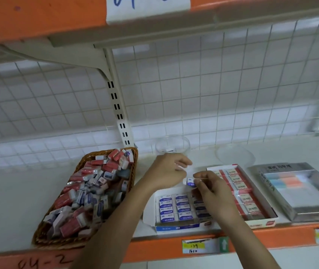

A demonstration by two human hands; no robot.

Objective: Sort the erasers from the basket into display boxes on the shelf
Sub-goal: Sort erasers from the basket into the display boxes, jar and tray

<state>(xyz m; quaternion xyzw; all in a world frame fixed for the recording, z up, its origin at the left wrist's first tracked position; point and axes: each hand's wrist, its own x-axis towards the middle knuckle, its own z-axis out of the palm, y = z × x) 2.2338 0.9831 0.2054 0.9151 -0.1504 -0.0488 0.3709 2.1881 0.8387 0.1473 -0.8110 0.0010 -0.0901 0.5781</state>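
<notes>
Above blue box (166, 212), right hand (211, 191) pinches eraser (190, 182). Left hand (164, 172) just beside, fingers curled, can't tell if holding anything. Basket (135, 162) at left on shelf (9, 210).

- Both bare forearms reach forward from the lower edge and draw together toward the middle.
- The left hand (166, 171) shows its back, with its fingers curled toward the right hand; whether it holds anything cannot be told.
- The right hand (212, 188), just beside it, pinches a small eraser (190, 182) between thumb and fingertips.
</notes>
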